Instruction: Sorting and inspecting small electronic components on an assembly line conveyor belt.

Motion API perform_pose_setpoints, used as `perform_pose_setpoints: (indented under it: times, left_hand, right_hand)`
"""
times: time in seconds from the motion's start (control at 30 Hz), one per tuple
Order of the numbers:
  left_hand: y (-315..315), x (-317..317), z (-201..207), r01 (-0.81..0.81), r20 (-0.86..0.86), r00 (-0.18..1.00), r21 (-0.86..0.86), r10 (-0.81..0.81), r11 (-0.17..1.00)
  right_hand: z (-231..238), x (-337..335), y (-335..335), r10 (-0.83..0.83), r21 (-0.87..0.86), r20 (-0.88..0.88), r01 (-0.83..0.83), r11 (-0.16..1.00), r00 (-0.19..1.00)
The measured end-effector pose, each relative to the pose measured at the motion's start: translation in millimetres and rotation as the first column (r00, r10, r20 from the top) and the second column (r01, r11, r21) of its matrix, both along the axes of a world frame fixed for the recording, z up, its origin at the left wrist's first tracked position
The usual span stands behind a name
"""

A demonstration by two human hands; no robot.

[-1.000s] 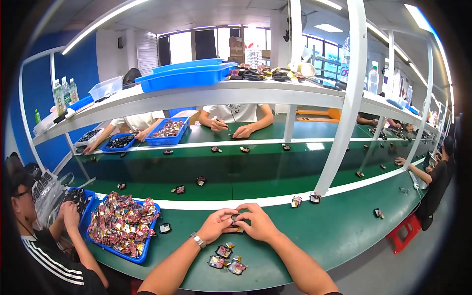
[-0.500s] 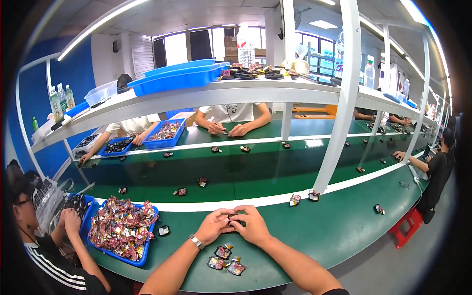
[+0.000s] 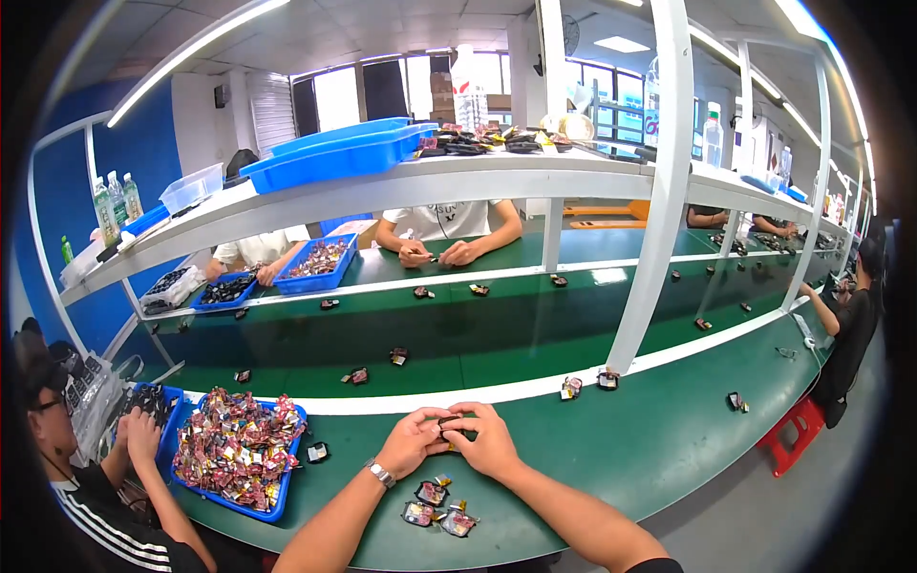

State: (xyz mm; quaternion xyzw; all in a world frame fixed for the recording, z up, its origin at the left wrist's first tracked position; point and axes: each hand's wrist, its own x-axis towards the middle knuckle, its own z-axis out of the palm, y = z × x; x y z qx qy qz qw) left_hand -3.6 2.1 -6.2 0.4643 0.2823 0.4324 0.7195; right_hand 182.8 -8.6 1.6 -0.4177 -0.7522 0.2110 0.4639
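Green bench spread through my remote view: left hand and right hand pinched a dark part in their fingers, beyond three units, right of a heaped blue tray. Two-handed adjusting seemed the step, next needing steady pressure.

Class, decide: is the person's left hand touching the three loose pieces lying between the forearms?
Apart. The head view shows green worktop between the left hand and the three pieces.

Blue trays and plastic bottles stand on a white shelf; a red stool stands on grey floor at right.
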Motion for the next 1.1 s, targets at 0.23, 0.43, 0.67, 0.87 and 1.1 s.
perform_pose_setpoints:
  times: [0.23, 0.43, 0.67, 0.87, 1.1]
  left_hand:
    - [-1, -1, 0, -0.047, 0.028, 0.999, 0.058, 0.046, 0.997]
    - [1, -3, -5, -0.026, 0.041, 0.999, 0.034, 0.024, 0.999]
    - [0, 2, -3, -0.058, 0.040, 0.998, 0.066, 0.055, 0.996]
    - [0, 4, 2, -0.057, 0.046, 0.997, 0.039, 0.055, 0.998]
    - [-3, 3, 3, -0.051, 0.022, 0.998, 0.000, 0.050, 0.999]
  right_hand:
    - [5, -2, -3, 0.062, 0.088, -0.033, -0.059, 0.994, 0.998]
    - [6, -2, -4, 0.040, 0.071, -0.030, -0.038, 0.997, 0.999]
    - [0, -4, -1, 0.037, 0.128, -0.046, -0.031, 0.991, 0.998]
    - [7, -1, 0, 0.006, 0.175, 0.008, -0.007, 0.984, 1.000]
    - [10, -7, -2, -0.061, 0.295, 0.005, 0.057, 0.954, 0.998]
